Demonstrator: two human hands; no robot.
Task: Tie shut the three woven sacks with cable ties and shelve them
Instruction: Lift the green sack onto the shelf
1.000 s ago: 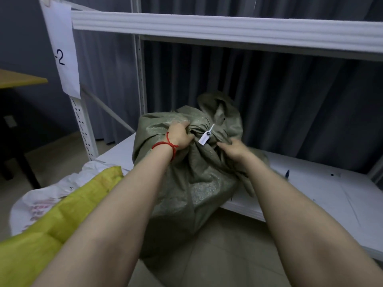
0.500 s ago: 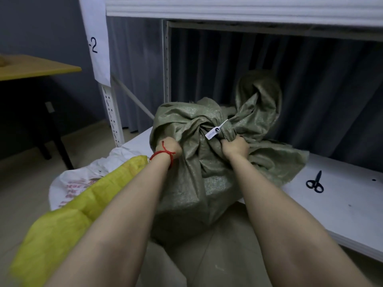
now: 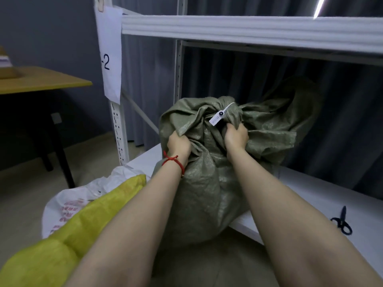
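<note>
Both hands clutch the green sack (image 3: 207,193), left hand (image 3: 178,144) bunching fabric on its side and right hand (image 3: 236,136) gripping just under the tagged cable tie (image 3: 217,118), as the sack leans over the front edge of the lower shelf (image 3: 310,193).

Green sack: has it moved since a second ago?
Yes. The green sack has gone up and back onto the lower shelf; less of it hangs below the shelf's front edge.
</note>
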